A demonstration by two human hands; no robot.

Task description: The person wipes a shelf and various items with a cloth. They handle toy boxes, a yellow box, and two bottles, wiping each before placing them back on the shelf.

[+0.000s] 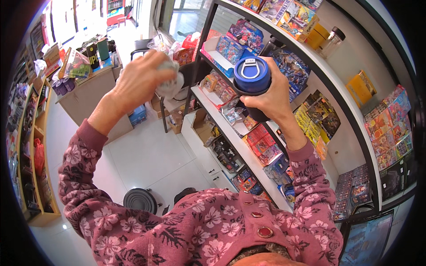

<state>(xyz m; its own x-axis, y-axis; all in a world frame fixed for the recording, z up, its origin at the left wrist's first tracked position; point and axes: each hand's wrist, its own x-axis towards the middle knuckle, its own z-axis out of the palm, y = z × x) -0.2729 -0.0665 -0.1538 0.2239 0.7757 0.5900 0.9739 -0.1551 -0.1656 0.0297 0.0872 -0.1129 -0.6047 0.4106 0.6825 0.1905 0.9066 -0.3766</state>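
Note:
My right hand [271,96] grips a tumbler with a dark body and a blue lid [252,74] that has a pale loop on top. It is raised in front of the shelf unit [229,79]. On the other side, my left hand [141,78] is shut on a crumpled whitish cloth [169,81], blurred as if moving. The two hands are apart, and the cloth does not touch the tumbler. Behind the tumbler, colourful boxes [229,48] and card packs stand on the white shelves.
A clear glass bottle [332,40] stands on an upper shelf at right. Left of me is a counter [90,96] loaded with goods, beyond it a wooden rack [38,146]. A round black stool or bin [140,200] sits on the tiled floor [149,159]. A chair [166,106] stands beside the shelves.

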